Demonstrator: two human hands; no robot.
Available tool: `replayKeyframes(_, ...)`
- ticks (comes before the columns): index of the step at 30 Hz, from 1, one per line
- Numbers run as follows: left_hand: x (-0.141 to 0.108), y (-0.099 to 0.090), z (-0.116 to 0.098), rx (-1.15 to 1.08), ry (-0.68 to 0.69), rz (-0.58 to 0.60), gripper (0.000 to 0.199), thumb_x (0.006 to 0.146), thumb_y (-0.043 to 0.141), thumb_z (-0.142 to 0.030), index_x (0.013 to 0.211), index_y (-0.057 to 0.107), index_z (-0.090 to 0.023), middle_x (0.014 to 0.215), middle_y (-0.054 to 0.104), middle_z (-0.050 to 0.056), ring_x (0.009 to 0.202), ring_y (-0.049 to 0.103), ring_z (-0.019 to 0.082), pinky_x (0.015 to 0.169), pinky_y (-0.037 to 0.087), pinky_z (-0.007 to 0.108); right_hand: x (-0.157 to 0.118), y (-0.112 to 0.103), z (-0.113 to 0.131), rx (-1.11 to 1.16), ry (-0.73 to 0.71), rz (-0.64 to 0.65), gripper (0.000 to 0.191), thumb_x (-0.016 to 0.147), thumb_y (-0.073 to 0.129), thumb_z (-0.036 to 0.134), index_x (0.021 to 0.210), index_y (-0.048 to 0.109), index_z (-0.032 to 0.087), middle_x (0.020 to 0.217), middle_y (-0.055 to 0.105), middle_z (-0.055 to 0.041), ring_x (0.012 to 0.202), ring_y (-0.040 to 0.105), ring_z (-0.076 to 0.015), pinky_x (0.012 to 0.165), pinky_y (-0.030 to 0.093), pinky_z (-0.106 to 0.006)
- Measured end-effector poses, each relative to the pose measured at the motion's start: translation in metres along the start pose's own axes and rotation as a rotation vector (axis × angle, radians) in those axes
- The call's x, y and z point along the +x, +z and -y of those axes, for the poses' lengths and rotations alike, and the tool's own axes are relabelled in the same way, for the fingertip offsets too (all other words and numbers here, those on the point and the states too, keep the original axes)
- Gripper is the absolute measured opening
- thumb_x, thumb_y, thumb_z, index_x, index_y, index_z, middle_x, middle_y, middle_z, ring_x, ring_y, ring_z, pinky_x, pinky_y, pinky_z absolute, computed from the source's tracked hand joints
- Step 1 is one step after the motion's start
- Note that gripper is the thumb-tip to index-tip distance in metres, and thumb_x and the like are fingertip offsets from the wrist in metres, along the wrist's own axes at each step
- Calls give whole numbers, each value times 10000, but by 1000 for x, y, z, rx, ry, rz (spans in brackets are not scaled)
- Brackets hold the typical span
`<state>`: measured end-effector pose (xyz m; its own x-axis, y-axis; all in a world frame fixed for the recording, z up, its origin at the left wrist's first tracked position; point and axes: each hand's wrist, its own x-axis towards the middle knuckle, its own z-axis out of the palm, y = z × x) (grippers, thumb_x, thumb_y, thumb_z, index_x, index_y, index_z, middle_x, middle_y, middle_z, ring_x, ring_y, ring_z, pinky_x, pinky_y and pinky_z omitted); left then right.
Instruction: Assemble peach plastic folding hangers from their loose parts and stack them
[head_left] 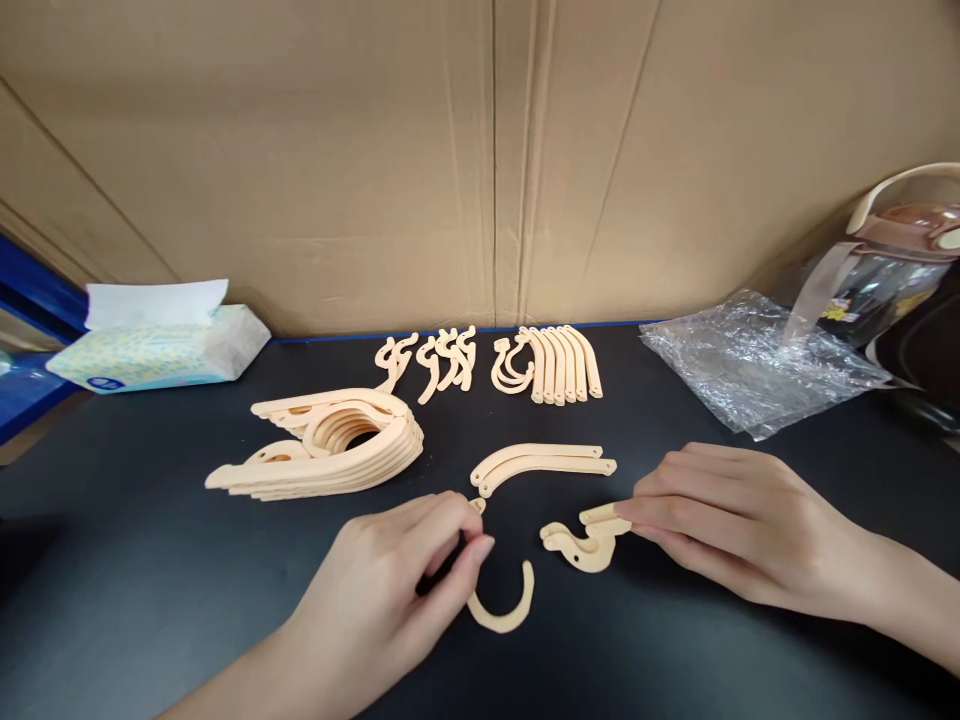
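Note:
My left hand point(405, 580) pinches a small cream piece at the front centre; a rounded end with a hole point(478, 506) shows beyond the fingertips. Just right of it, a cream hook point(504, 622) curves on the black table, its other end hidden behind the fingers. Between the thumb and fingers of my right hand point(742, 530) is a cream wavy piece point(589, 550) with a hole. Two curved cream strips point(544, 463) lie side by side beyond both hands.
Stacked cream hanger-shaped parts point(337, 470) lie at the left. Small wavy pieces point(450, 360), hooks point(512, 372) and several strips point(562, 365) line the back. A tissue pack point(165, 345), clear plastic bag point(757, 360) and bottle point(877, 280) stand around the black table point(150, 550).

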<state>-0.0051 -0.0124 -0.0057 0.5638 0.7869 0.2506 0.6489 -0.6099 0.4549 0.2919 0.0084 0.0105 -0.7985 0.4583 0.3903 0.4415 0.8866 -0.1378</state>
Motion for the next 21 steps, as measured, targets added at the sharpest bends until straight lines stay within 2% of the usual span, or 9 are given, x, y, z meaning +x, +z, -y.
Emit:
replayKeyframes(3, 2, 0, 4, 101, -130, -4, 309, 935, 423, -251, 634, 379, -197, 520, 324, -83, 438, 308, 71, 447, 243, 195, -2, -1, 0, -14, -2, -6, 149, 912, 519, 107, 1038, 587, 150, 825, 653, -35, 702, 547, -127, 636, 412, -279)
replayKeyframes(7, 6, 1, 7, 134, -202, 32, 386, 929, 414, -308, 582, 289, -192, 476, 309, -85, 406, 307, 66, 437, 213, 194, -2, -2, 1, -39, -12, -17, 139, 915, 510, 110, 1024, 587, 150, 829, 659, -36, 708, 561, -127, 638, 419, -281)
replayKeyframes(12, 6, 1, 7, 186, -183, 100, 362, 932, 389, -298, 598, 294, -198, 480, 374, -76, 405, 384, 79, 442, 216, 204, -2, -4, 1, -64, -12, -29, 130, 915, 510, 116, 1013, 588, 150, 810, 662, -39, 689, 563, -128, 621, 415, -278)
replayKeyframes(15, 5, 0, 4, 213, -173, 135, 345, 916, 439, -309, 605, 339, -198, 502, 441, -72, 415, 413, 83, 448, 228, 204, -1, -4, 1, -47, -15, -24, 131, 910, 514, 106, 1014, 583, 146, 829, 667, -40, 696, 556, -127, 628, 417, -278)
replayKeyframes(21, 3, 0, 1, 243, -119, 120, 324, 840, 559, -348, 604, 393, -200, 542, 508, -62, 445, 455, 99, 453, 238, 216, -1, -2, 0, -35, -9, -22, 138, 920, 502, 115, 1023, 585, 153, 820, 661, -28, 696, 561, -118, 631, 420, -267)
